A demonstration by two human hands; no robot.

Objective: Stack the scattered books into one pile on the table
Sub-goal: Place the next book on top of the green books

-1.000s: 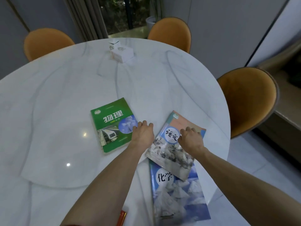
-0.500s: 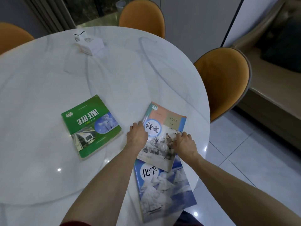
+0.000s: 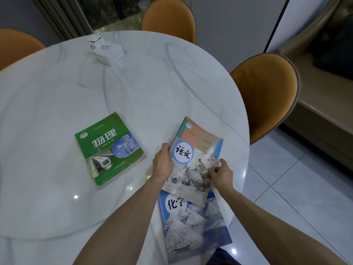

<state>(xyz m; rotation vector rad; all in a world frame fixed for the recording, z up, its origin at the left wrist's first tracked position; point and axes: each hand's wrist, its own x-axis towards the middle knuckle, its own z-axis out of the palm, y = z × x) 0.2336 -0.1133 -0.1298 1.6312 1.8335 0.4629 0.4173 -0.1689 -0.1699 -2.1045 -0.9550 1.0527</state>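
A pink-and-blue book (image 3: 198, 148) with an ink-painting cover lies tilted on the white marble table (image 3: 133, 88), overlapping the top of a blue book (image 3: 193, 226) with snowy peaks. My left hand (image 3: 162, 163) grips the pink-and-blue book's left edge, thumb on the cover. My right hand (image 3: 221, 173) holds its right edge, fingers on the cover. A green book (image 3: 108, 150) lies flat to the left, apart from both hands. The blue book's lower corner juts past the table's near edge.
A small stack of white boxes (image 3: 107, 52) sits at the far side of the table. Orange chairs stand at the back (image 3: 170, 18), the right (image 3: 265, 92) and the far left (image 3: 17, 44). The table's edge runs close to the right of the books, with tiled floor beyond.
My left hand has moved off the green book's corner onto the pink-and-blue book's left edge. My right hand has slid from its top to its right edge. The view has shifted.
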